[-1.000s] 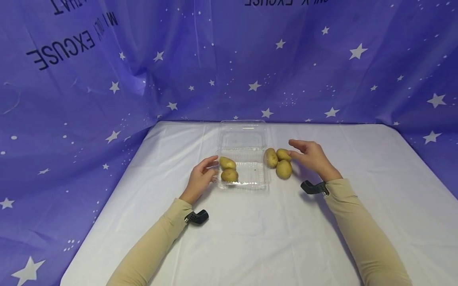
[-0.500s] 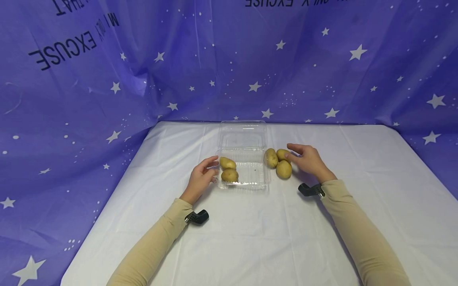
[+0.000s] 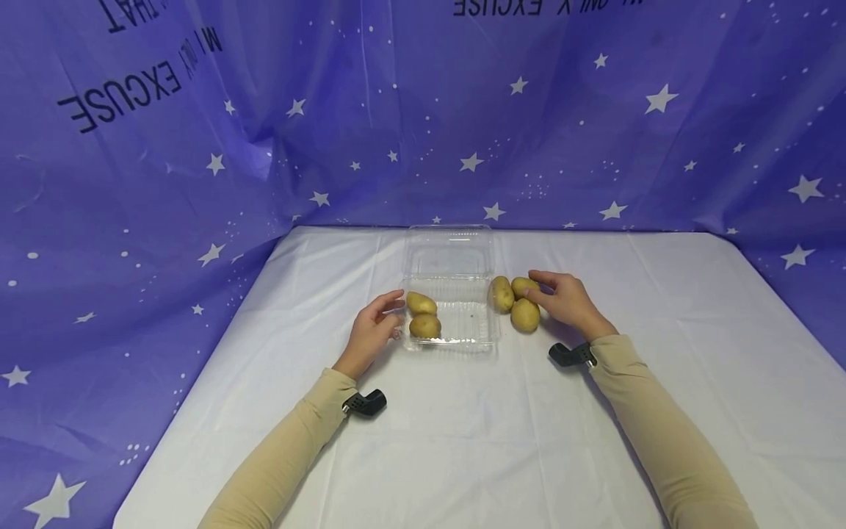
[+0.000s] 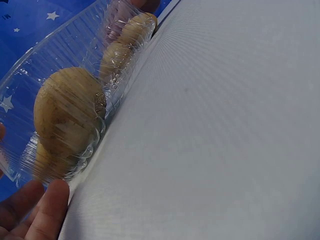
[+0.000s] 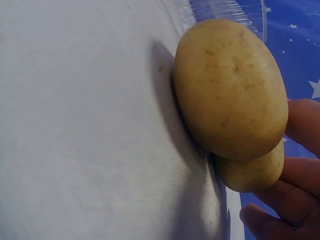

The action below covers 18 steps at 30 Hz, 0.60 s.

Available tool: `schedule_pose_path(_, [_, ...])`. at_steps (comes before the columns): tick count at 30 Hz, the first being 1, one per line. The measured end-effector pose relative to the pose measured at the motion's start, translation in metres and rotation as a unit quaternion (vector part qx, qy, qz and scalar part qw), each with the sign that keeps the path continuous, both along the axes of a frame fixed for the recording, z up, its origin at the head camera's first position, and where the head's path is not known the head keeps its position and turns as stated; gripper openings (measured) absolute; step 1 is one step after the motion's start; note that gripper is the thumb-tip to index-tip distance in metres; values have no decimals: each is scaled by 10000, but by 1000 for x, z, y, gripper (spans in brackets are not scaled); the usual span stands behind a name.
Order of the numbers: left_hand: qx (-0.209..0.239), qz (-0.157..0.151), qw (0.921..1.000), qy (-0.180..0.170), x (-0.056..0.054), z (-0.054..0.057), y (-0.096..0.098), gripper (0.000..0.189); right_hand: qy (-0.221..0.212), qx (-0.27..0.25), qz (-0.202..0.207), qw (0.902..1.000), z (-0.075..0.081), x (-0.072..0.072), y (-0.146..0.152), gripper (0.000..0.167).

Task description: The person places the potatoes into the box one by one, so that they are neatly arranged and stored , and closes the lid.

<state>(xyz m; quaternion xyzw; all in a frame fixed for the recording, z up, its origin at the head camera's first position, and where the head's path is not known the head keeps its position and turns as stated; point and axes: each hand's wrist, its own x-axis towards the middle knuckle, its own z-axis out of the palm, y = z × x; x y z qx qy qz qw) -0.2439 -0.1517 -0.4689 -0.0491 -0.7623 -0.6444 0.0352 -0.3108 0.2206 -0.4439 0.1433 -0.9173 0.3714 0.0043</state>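
Where the right hand [image 3: 565, 300] rests: on the rear oval yellow-brown potato [image 3: 522, 285], which its thumb and fingers pinch; how firmly, I cannot tell.
Loose potatoes: three, clustered on the white tablecloth [image 3: 436, 448] to the right of the clear ribbed plastic box [image 3: 465, 327]; beside the pinched one lie a long yellow-brown potato [image 3: 502, 294], just beside the box's right wall, and a rounder yellow-brown potato [image 3: 526, 317], nearest the person, large in the right wrist view.
Box: open, its clear plastic lid [image 3: 449, 258] laid back on the far side.
Boxed potatoes: two, close together at the left end; a tapered yellow potato [image 3: 421, 303] behind, a browner oval potato [image 3: 426, 327] in front.
Left hand: the left hand [image 3: 369, 334] is at the box's left wall, fingers loosely spread and slightly bent; whether the tips press the plastic, I cannot tell.
Arms: long beige sleeves [image 3: 284, 441], with a black angled device [image 3: 367, 402] at each wrist.
Backdrop: purple sheeting [image 3: 562, 132] printed with white stars and upside-down black lettering [image 3: 119, 99].
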Motion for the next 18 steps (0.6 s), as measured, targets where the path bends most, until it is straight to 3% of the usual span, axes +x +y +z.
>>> schedule_pose_path(18, [-71,-2,10000,60,1,1,0,53,-356,-26,-106,9993,-6,-4,-1,59])
